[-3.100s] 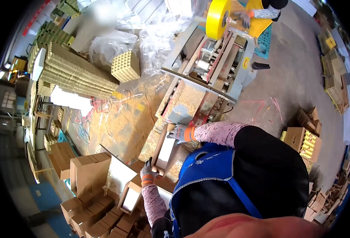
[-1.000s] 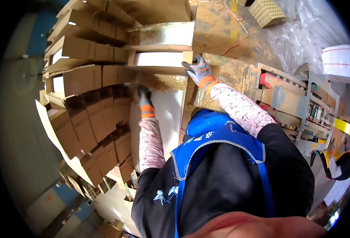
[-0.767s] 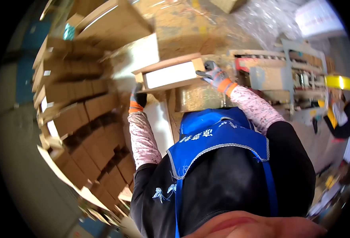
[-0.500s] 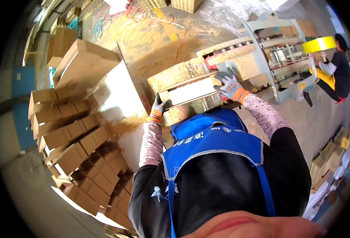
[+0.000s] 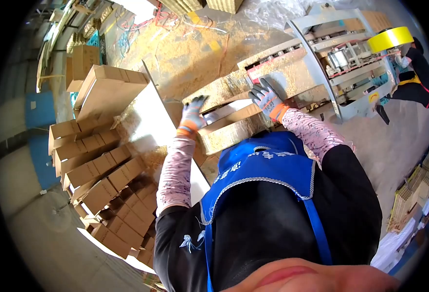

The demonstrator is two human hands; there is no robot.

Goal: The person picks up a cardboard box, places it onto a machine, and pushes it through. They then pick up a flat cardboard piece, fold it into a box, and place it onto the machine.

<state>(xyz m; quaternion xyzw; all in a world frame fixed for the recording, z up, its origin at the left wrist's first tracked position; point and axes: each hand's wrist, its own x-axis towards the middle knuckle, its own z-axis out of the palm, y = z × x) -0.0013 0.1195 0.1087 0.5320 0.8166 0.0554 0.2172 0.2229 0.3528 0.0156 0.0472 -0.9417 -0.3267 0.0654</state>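
Note:
A long open frame or box [image 5: 229,134] with taped, sawdust-covered sides lies in front of my body. A white piece [image 5: 226,111] shows inside it, partly covered by a brown flap. My left hand [image 5: 193,115], in a grey glove with an orange cuff, is over its left end with the fingers spread. At its right end, my gloved right hand [image 5: 267,100] has its fingers apart, near the top edge. Whether either palm touches the surface is unclear. Nothing shows gripped in either hand.
A roller machine [image 5: 343,58] stands at the right, with a person [image 5: 414,80] beyond it by a yellow tape roll [image 5: 390,40]. Stacked cartons [image 5: 109,182] fill the left. A white board [image 5: 148,109] stands between the cartons and the box. Sawdust covers the floor [image 5: 175,58].
My left hand has risen and opened from the left end. My right hand has shifted slightly left and up. The white panel now shows less, with a brown flap over part of it.

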